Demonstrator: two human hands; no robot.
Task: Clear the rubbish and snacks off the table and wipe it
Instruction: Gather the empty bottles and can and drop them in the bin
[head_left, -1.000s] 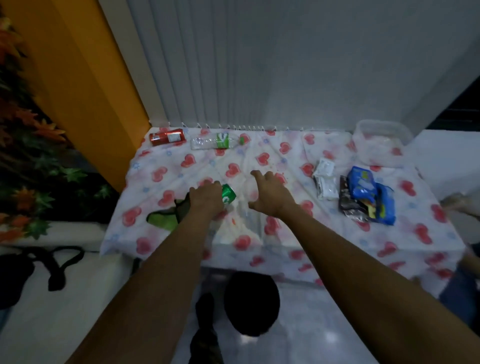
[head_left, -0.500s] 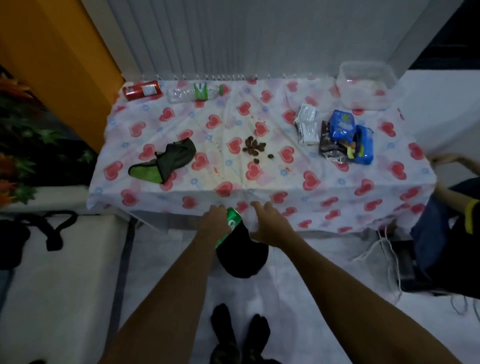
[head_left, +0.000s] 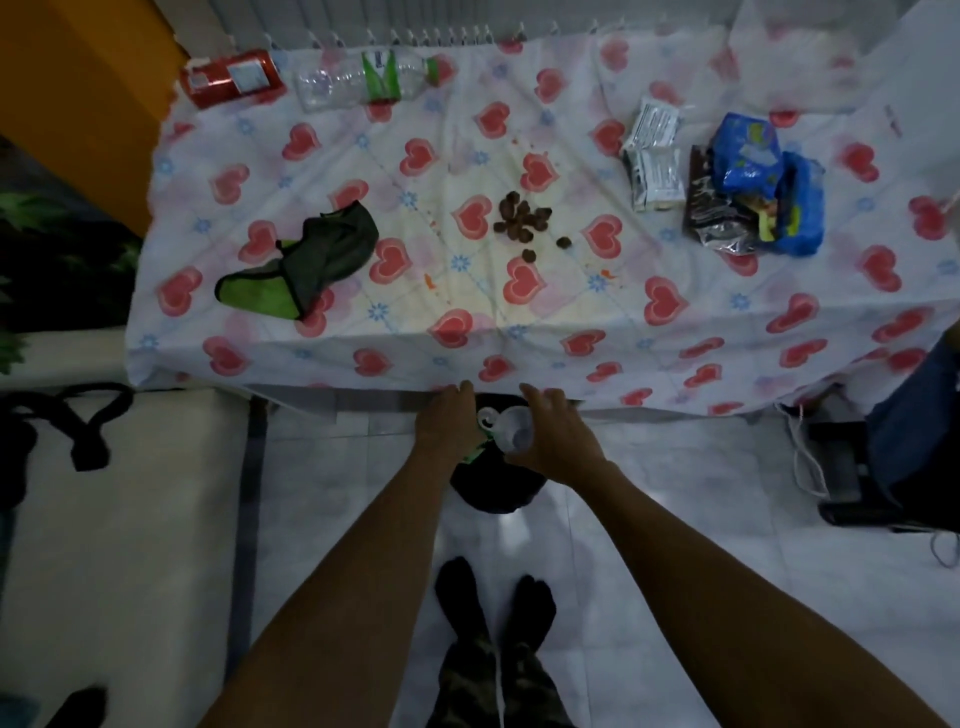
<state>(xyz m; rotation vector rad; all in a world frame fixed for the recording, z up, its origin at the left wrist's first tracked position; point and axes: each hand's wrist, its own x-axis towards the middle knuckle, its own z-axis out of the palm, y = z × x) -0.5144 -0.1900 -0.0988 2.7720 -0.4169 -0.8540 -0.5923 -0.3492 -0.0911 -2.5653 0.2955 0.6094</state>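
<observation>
My left hand (head_left: 445, 427) grips a green can (head_left: 483, 422), mostly hidden behind the fingers. Close beside it, my right hand (head_left: 555, 441) holds a clear plastic cup (head_left: 514, 434). Both hover just past the table's near edge, over a black bin (head_left: 493, 486) on the floor. On the heart-print tablecloth (head_left: 447, 327) lie a green and grey cloth (head_left: 306, 260), a pile of brown crumbs (head_left: 524, 218), a red can (head_left: 231, 78), a clear bottle (head_left: 374, 80), silver packets (head_left: 652, 156) and blue snack packs (head_left: 756, 192).
A black strap (head_left: 78, 426) lies on the pale surface at left. A seated person's blue-clad leg (head_left: 914, 421) and a dark box with white cords (head_left: 841, 467) are at right. My feet in dark socks (head_left: 493, 597) stand on the tiled floor.
Both hands drew back from the middle of the table to just off its near edge, carrying the green can and the cup over the bin. The view tipped downward.
</observation>
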